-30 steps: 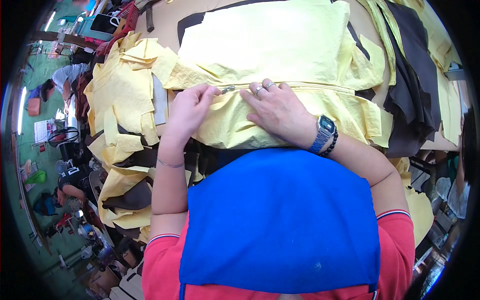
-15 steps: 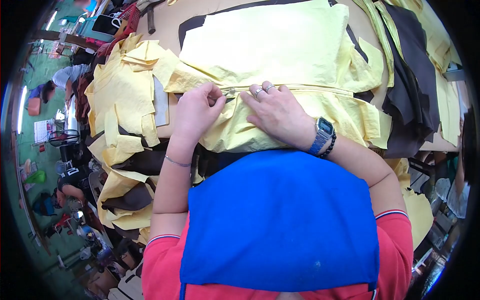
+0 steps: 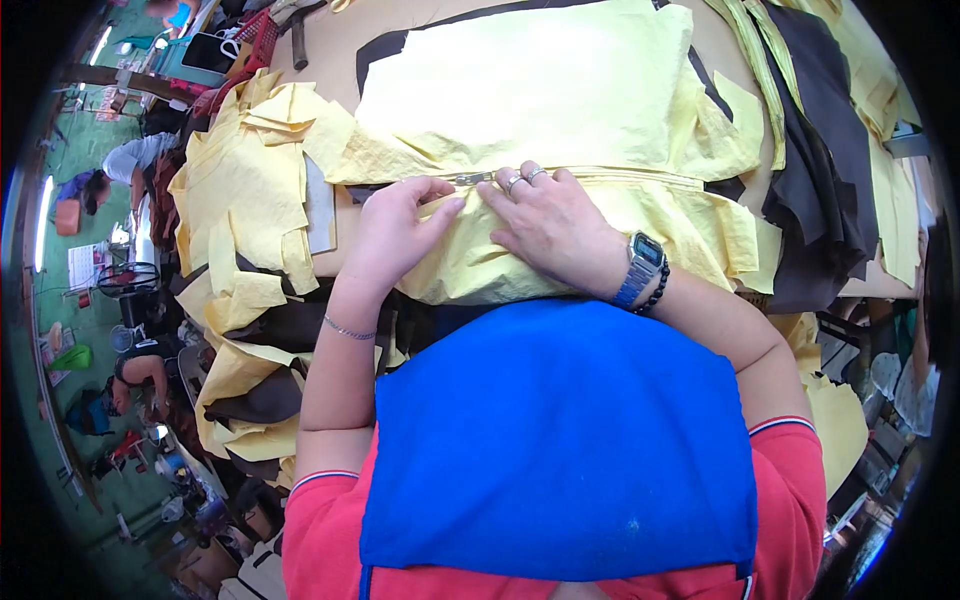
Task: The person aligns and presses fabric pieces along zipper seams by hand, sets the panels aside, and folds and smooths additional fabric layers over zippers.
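A yellow fabric piece (image 3: 530, 90) with dark material under it lies in front of me. Across it runs a zipper (image 3: 620, 179), with a metal slider (image 3: 472, 180) showing between my two hands. My left hand (image 3: 405, 225) is at the zipper's left part, fingers and thumb closed on the yellow fabric along it, just left of the slider. My right hand (image 3: 560, 225), with rings and a wristwatch, lies flat over the zipper, fingers stretched out. Its fingertips are just right of the slider and cover part of the zipper.
Stacked yellow pieces (image 3: 245, 180) lie at the left, beside a grey flat board (image 3: 321, 205). Dark brown pieces (image 3: 825, 170) hang at the right. A red basket (image 3: 262, 35) stands at the far left corner. Other people (image 3: 140, 155) work further left.
My left hand has loosened its pinch near the slider and shifted slightly, thumb moving right. The metal slider now shows more plainly, lying flat. My right hand has barely moved.
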Action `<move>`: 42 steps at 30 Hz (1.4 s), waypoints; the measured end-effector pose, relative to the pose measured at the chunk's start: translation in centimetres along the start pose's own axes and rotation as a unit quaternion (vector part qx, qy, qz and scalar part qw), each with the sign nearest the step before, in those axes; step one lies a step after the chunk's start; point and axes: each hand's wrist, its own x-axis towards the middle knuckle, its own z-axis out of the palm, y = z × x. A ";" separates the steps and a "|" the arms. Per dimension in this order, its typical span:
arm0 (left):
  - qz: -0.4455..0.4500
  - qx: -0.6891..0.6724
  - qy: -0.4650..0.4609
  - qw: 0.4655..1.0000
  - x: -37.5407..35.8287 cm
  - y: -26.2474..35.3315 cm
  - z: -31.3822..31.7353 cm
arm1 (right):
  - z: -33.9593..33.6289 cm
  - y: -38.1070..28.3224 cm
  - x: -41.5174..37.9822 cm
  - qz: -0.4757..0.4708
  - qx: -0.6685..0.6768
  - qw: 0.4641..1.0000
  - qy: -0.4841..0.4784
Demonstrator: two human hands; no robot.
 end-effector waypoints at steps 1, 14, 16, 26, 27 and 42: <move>-0.003 0.005 0.007 1.000 0.0 -0.2 0.2 | 0.0 0.0 0.0 0.000 0.001 1.000 0.000; 0.024 0.167 0.091 0.981 0.6 0.5 0.6 | -0.5 0.3 0.0 -0.003 0.039 0.999 -0.001; 0.007 0.141 0.095 0.985 0.6 0.3 0.7 | -0.4 0.3 0.1 0.000 0.034 0.999 -0.010; 0.000 0.174 0.122 0.977 0.7 -0.3 1.8 | -0.5 0.2 0.3 -0.009 0.019 1.000 -0.008; 0.001 0.174 0.120 0.977 0.7 -0.3 1.6 | -0.5 0.2 0.4 -0.009 0.022 1.000 -0.004; -0.072 -0.054 0.003 0.996 0.9 -2.3 -1.3 | -0.4 0.6 0.9 -0.001 0.040 0.999 0.003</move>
